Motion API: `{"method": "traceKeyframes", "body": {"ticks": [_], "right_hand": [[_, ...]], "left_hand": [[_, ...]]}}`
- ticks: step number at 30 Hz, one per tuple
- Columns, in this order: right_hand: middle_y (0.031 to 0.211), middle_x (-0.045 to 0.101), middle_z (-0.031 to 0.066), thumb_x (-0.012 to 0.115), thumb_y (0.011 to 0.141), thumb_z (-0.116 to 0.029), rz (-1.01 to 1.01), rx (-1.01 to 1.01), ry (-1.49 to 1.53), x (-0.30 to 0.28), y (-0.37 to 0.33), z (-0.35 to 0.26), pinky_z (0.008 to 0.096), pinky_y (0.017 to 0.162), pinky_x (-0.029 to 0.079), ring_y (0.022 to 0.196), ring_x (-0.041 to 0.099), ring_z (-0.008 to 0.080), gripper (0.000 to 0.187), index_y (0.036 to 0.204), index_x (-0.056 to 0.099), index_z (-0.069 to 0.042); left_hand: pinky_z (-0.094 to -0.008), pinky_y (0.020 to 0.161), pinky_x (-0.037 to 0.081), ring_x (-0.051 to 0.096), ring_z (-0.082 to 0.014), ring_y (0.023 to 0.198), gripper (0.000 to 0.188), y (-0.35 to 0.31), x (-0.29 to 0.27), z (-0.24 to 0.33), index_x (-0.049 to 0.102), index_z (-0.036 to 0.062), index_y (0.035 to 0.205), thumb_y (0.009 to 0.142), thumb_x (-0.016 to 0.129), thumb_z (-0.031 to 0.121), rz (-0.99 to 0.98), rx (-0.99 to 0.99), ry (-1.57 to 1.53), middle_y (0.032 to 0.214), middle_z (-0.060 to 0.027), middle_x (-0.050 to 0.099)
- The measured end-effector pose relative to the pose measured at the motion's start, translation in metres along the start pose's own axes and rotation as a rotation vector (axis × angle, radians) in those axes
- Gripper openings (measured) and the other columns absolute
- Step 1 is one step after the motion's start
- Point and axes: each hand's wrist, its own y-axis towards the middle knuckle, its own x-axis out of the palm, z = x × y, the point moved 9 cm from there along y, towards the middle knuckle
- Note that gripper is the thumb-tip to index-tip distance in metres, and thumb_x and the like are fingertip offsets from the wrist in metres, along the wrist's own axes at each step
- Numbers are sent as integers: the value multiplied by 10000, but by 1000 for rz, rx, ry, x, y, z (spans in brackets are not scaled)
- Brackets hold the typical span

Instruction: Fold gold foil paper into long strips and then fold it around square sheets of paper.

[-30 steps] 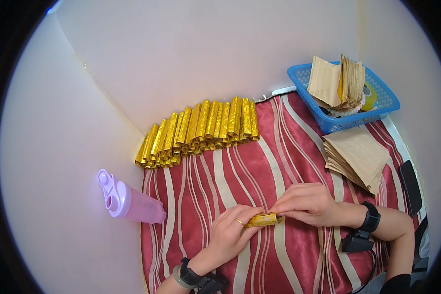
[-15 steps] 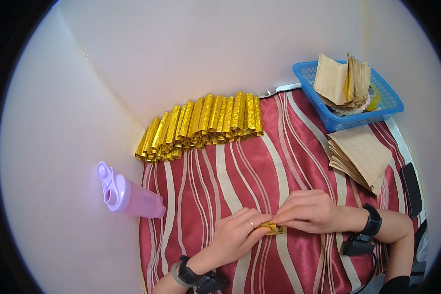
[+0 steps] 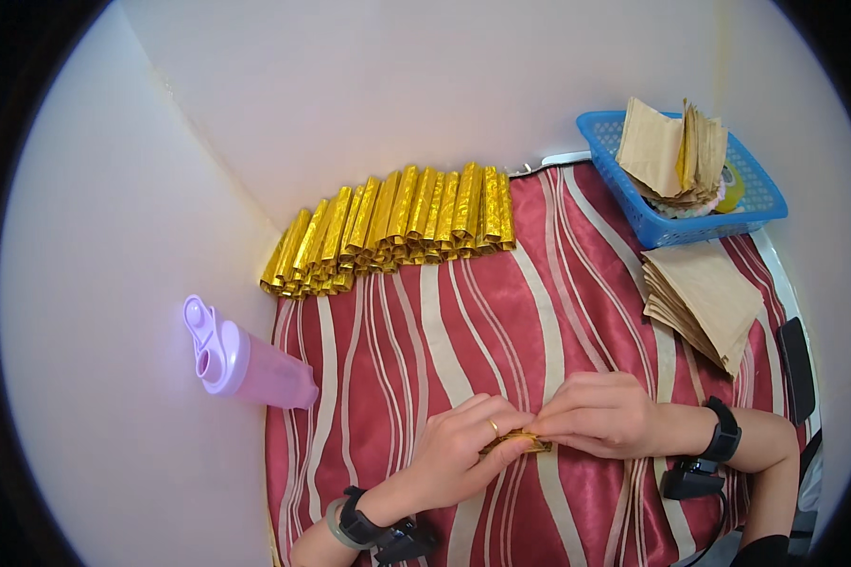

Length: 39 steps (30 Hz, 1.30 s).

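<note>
A small folded piece of shiny gold paper lies low over the striped red cloth, between my two hands. My left hand, with a ring on one finger, pinches its left part between thumb and fingers. From the other side my right hand closes its fingertips on the paper's upper right edge. The fingertips of both hands nearly touch, and they cover much of the piece. Beyond them, against the wall, several folded gold paper bars lie stacked side by side in a long row.
A purple shaker bottle lies tilted at the left. At the far right a blue basket holds brown paper sheets, with a stack of brown paper in front of it. A dark phone rests at the right edge of the striped cloth.
The whole view has shifted slightly. Both hands stay together on the gold paper, which now looks flatter and more covered by my left fingers.
</note>
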Motion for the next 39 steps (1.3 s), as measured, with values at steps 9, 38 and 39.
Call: {"method": "traceKeyframes", "body": {"ticks": [9,38,39], "right_hand": [[881,649,95,731,731,4,15,-46,-27,1,-2,-2,306,586,520,722,631,229,251,973,665,12],[924,669,55,612,860,7,200,649,371,-27,-22,86,211,698,464,803,599,75,142,976,695,8],[924,669,55,612,860,7,203,643,370,-28,-23,90,211,698,464,803,599,75,142,976,695,8]], "left_hand": [[-329,746,458,573,-239,845,221,-1,4,-4,649,1,1062,864,653,100,-50,-65,-152,910,-94,606],[-283,881,498,614,-128,1023,294,-9,-25,-64,627,-30,1183,989,520,164,217,-359,-420,1123,-89,670],[-283,881,498,614,-128,1023,294,-9,-24,-66,627,-30,1183,989,520,164,217,-354,-414,1123,-89,670]]}}
